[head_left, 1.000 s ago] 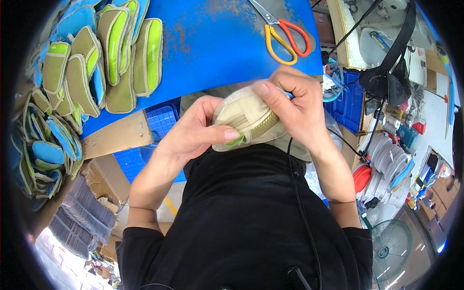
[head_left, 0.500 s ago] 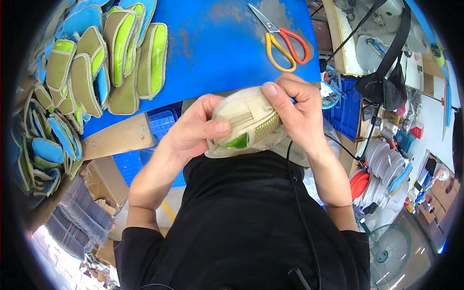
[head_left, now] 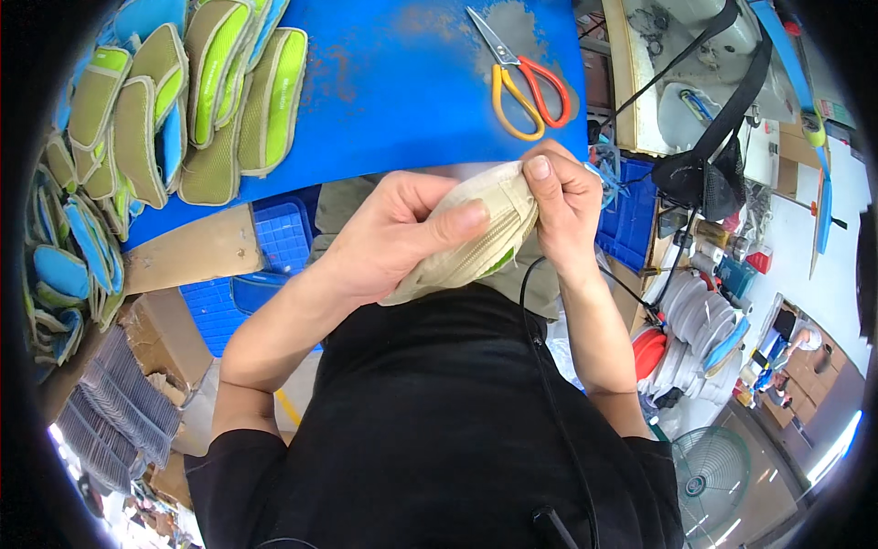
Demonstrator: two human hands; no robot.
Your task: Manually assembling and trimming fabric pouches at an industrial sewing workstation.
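Note:
A beige sewn fabric piece (head_left: 498, 209), with ribbed bands and a sliver of green low on its side, is stretched between my hands in front of my waist. My left hand (head_left: 402, 229) is closed round its left end, the thumb lying along the top face. At the upper right corner, my right hand (head_left: 565, 197) pinches the edge between thumb and curled fingers. Beyond the hands, scissors (head_left: 508, 64) with one yellow and one red-orange handle lie partly spread on the blue tabletop (head_left: 384, 101).
Several padded tan, green and blue fabric pieces (head_left: 142, 137) are heaped on the left. Below them stand a blue crate (head_left: 282, 233) and a cardboard box (head_left: 160, 334). A second blue crate (head_left: 626, 220), stacked pale discs (head_left: 690, 311) and a fan (head_left: 709, 471) are on the right.
The fabric piece has tilted and been drawn out longer, so less of its green patch shows. My left thumb has moved right across its face. The whole view has shifted slightly.

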